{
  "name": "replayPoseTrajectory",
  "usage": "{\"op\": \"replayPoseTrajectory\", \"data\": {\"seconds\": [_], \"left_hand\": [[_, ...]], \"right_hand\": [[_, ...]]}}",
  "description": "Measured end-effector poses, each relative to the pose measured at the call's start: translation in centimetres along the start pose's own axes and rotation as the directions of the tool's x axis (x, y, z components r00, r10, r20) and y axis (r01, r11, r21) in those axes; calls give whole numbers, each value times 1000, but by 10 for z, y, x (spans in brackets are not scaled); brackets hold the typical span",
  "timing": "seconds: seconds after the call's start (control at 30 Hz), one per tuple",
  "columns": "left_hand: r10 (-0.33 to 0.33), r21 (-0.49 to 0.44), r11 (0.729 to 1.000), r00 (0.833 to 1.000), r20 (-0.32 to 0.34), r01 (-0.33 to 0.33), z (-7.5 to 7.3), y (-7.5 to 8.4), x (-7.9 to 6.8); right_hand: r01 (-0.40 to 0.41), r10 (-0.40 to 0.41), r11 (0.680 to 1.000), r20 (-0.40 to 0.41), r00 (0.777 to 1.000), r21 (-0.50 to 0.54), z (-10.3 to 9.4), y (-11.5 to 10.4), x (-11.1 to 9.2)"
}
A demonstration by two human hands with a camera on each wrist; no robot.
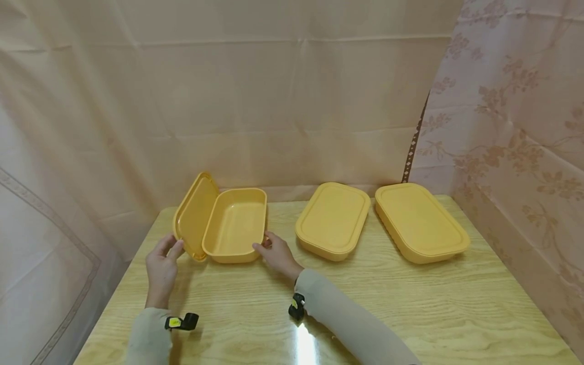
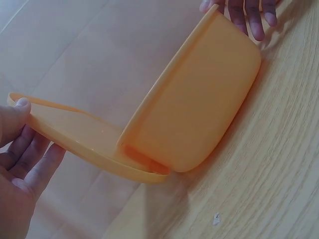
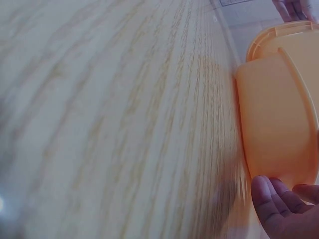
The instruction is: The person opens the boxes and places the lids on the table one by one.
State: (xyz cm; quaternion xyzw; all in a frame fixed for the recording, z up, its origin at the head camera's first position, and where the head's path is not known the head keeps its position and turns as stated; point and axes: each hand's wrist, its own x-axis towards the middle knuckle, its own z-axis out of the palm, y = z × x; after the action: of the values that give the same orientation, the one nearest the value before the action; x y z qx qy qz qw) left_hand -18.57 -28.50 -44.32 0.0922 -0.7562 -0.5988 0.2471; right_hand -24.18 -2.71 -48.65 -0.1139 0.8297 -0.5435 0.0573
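Note:
A yellow plastic food container (image 1: 233,257) rests on the table at the left, its inside bare. Its lid (image 1: 197,215) stands tilted open along the container's left side. My left hand (image 1: 162,266) pinches the lid's outer edge, thumb on the inner face and fingers beneath, as the left wrist view shows on the lid (image 2: 94,144). At the container's front right corner, my right hand (image 1: 278,256) holds the side, thumb at the rim. In the right wrist view the fingertips (image 3: 261,186) lie against the container's outer wall (image 3: 274,119).
Two more yellow containers with lids on stand to the right, a middle one (image 1: 334,218) and a far right one (image 1: 422,220). Curtains (image 1: 292,101) hang behind the wooden table (image 1: 255,314) and at both sides. A small white scrap (image 2: 216,219) lies on the tabletop.

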Motion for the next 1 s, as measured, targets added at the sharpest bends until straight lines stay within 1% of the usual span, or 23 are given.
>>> {"op": "replayPoseTrajectory", "data": {"seconds": [0.07, 0.13, 0.27, 0.33, 0.47, 0.57, 0.63, 0.7, 0.87, 0.97, 1.0], "left_hand": [[5, 6, 1000, 1000, -1, -5, 0, 0, 0], [2, -12, 1000, 1000, -5, -2, 0, -1, 0], [4, -14, 1000, 1000, -8, -4, 0, -3, -1], [-5, -13, 1000, 1000, -3, 5, 0, -3, -1], [-49, 31, 998, 999, 22, 48, -2, -4, -2], [-71, 94, 993, 996, 46, 67, -3, -5, -3], [-72, 122, 990, 996, 61, 64, -5, -6, -3], [-62, 128, 990, 995, 75, 52, -6, -7, -3], [-42, 112, 993, 995, 94, 32, -9, -10, -4], [-28, 119, 993, 995, 90, 18, -11, -11, -5], [-21, 109, 994, 996, 91, 11, -11, -11, -5]], "right_hand": [[3, -3, 1000, 3, 1000, 4, 0, 0, 0], [3, -3, 1000, 5, 1000, 4, 0, -1, 0], [0, 0, 1000, 4, 1000, 1, 1, -1, 0], [-1, 1, 1000, 1, 1000, -1, 1, -1, 0], [-7, 7, 1000, -2, 1000, 7, 0, -1, 0], [-9, 9, 1000, -1, 1000, 16, -1, -1, -1], [-14, 14, 1000, -1, 1000, 18, -1, -1, -1], [-18, 18, 1000, -2, 1000, 21, -1, -1, -1], [-24, 24, 999, 1, 1000, 25, 0, -1, -2], [-26, 26, 1000, 3, 1000, 17, 1, -1, -3], [-26, 26, 1000, 2, 1000, 12, 1, -1, -3]]}}
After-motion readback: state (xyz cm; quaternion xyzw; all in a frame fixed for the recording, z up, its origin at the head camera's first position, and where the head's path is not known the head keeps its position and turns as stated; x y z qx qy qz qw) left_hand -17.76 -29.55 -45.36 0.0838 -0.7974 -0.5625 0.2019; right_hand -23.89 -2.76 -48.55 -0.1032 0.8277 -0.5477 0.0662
